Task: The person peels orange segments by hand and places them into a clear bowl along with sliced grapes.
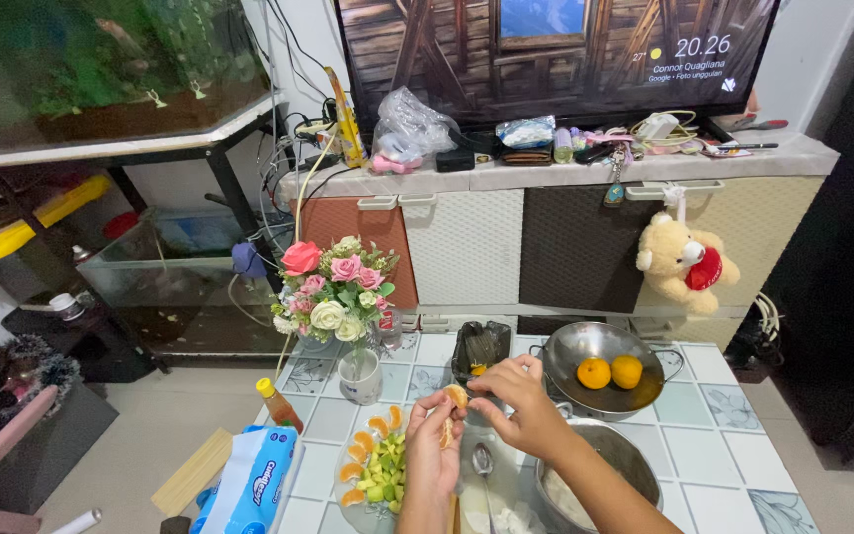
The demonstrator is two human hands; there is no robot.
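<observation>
Here, both hands — left hand (434, 445), right hand (518, 394) — pinching one orange segment (457, 397), blue-and-white wipes packet (252, 485) lower left.

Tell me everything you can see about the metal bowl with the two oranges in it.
The metal bowl is round, shiny and wok-like, with small handles at its sides. It sits upright on the tiled table, just beyond the right hand and apart from it. Two whole oranges lie side by side inside. Its near edge seems to overlap another metal pot.

The tiled table (733, 435) carries a metal wok (600, 366); left of the wok lie a black tray (481, 348), flower vase (360, 376), sauce bottle (277, 403), fruit plate (373, 465) and wipes pack (249, 485).
</observation>
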